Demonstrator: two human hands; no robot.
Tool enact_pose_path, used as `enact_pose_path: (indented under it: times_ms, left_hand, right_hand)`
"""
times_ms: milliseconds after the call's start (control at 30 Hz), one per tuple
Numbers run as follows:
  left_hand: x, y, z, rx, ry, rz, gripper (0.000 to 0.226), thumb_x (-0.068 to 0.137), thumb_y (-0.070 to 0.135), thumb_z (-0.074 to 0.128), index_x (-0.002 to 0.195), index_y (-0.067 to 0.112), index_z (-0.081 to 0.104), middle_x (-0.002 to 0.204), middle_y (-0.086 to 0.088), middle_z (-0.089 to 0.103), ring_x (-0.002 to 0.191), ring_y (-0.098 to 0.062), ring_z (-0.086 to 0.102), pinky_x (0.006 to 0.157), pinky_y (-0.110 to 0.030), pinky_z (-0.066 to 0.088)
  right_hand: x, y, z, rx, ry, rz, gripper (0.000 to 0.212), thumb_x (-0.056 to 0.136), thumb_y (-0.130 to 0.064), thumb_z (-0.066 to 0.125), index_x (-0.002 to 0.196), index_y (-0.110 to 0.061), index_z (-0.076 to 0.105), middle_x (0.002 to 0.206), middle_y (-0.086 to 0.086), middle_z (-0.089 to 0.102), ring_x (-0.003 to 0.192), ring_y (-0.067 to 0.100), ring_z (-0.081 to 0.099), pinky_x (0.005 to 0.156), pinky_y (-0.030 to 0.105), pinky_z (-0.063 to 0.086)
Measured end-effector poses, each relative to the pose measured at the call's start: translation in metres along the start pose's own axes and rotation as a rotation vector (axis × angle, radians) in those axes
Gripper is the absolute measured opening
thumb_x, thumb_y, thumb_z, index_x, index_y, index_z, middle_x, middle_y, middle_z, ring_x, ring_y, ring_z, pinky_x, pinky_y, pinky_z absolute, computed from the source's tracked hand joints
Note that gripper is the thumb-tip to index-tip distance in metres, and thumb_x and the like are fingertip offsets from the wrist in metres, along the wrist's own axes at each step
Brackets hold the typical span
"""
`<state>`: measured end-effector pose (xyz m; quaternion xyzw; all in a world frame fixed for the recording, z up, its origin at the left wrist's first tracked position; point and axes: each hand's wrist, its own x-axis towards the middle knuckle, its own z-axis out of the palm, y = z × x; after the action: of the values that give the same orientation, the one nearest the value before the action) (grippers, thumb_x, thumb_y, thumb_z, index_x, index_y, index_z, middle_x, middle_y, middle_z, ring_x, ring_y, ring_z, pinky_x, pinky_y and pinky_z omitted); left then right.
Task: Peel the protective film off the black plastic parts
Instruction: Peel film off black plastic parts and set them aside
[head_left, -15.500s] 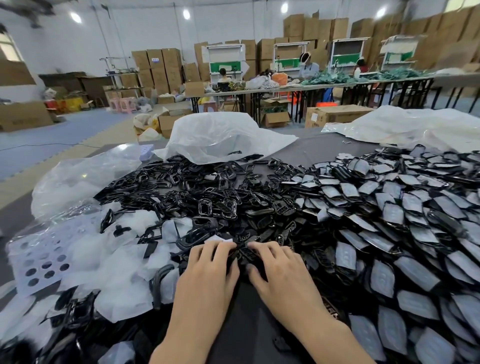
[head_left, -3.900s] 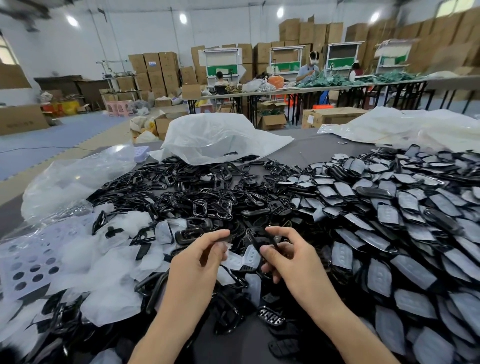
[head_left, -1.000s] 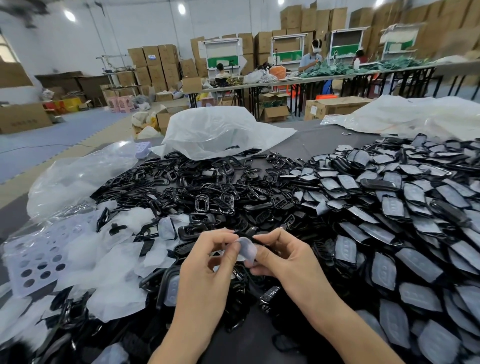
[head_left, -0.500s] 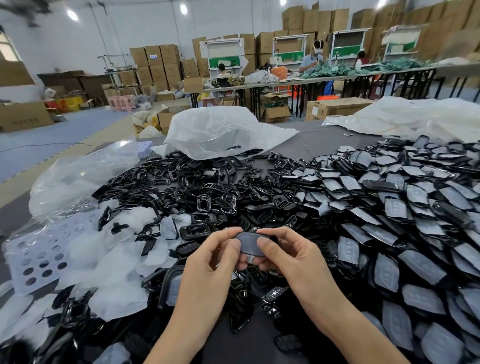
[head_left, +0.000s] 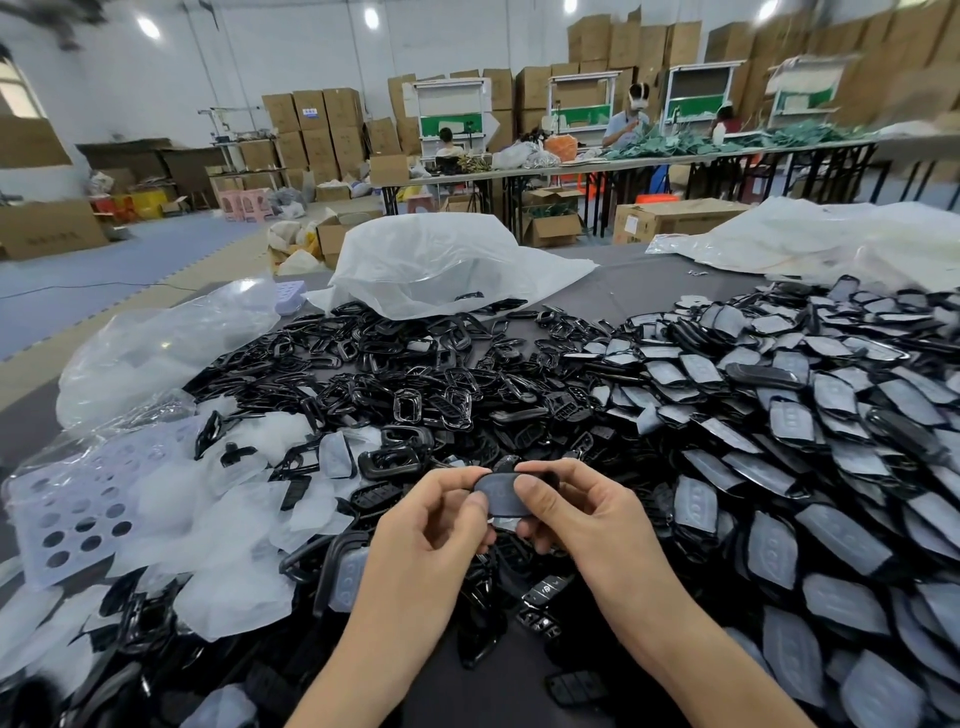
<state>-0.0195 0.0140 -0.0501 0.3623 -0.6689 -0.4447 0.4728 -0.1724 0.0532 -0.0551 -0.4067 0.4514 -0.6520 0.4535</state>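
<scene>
Our grey bench (head_left: 639, 291) carries film-covered black parts (head_left: 779, 415) right of our right hand (head_left: 576, 512), peeled film (head_left: 171, 499) well left of it.

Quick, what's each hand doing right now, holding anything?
Left hand: pinches the left edge of the film-covered black part.
Right hand: grips the same part, thumb on its face.

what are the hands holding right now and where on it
One film-covered black part, between both hands: left hand pinches its left edge, right hand its right edge, thumb on top.
</scene>
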Motion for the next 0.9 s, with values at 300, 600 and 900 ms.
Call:
enact_pose_path:
  times_ms: [300,600,900]
  left_hand:
    - [-0.0004,-0.0029,0.0008,0.026,0.003,0.013,0.028,0.094,0.012,0.064,0.093,0.040,0.070,0.067,-0.002,0.067,0.064,-0.011,0.065,0.066,-0.019,0.052]
    - [-0.0046,-0.0030,0.0047,-0.029,-0.011,0.019,0.038,0.091,0.008,0.068,0.101,0.044,0.076,0.063,0.003,0.068,0.062,-0.005,0.064,0.065,-0.013,0.049]
    - [-0.0091,-0.0011,0.0051,0.281,-0.077,0.253,0.033,0.095,0.027,0.050,0.121,0.043,0.065,0.087,0.011,0.062,0.080,-0.008,0.065,0.075,-0.009,0.046]
  right_hand:
    - [0.0051,0.0052,0.0011,0.123,-0.031,0.101,0.014,0.078,-0.026,0.070,0.088,-0.025,0.079,0.080,0.003,0.073,0.063,0.011,0.063,0.057,0.020,0.050]
    - [0.0053,0.0091,-0.0004,0.113,-0.099,0.095,0.022,0.063,-0.036,0.079,0.083,-0.026,0.079,0.075,0.000,0.070,0.061,0.012,0.061,0.055,0.023,0.049]
    - [0.0054,0.0107,-0.0050,0.105,-0.133,0.094,0.018,0.065,-0.035,0.085,0.079,-0.031,0.074,0.073,0.002,0.069,0.060,0.015,0.060,0.056,0.023,0.050]
